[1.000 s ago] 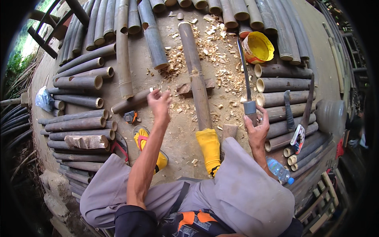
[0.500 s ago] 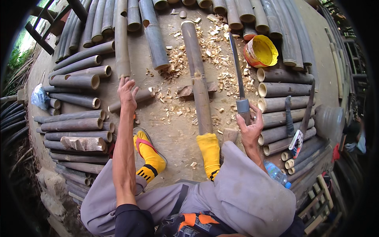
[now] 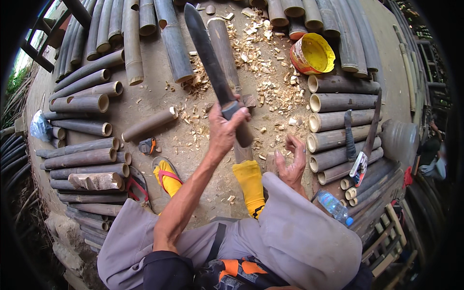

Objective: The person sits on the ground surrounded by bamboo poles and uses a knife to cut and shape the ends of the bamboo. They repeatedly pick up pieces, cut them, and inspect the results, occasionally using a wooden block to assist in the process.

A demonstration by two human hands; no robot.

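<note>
My left hand [image 3: 224, 129] is closed round the dark handle of a machete [image 3: 209, 55]. Its broad blade points up and away to the left, above a bamboo pole [image 3: 223, 41] lying on the ground. A stone-like block [image 3: 249, 100] shows beside the pole, mostly hidden behind it and the machete. My foot in a yellow sock [image 3: 249, 183] rests at the pole's near end. Over by my right knee, my right hand [image 3: 292, 169] is empty, with its fingers loosely bent and apart.
Wood chips [image 3: 275, 92] litter the ground. Bamboo tubes [image 3: 343, 102] lie stacked at right, left and back. A yellow bucket [image 3: 314, 54], a hand saw [image 3: 365, 150], a water bottle [image 3: 333, 207], a tape measure [image 3: 147, 146] and a short bamboo piece [image 3: 150, 124] lie around.
The machete has passed from my right hand to my left. My left hand has come right from the bamboo tube at left, and my right hand has drawn back slightly, empty.
</note>
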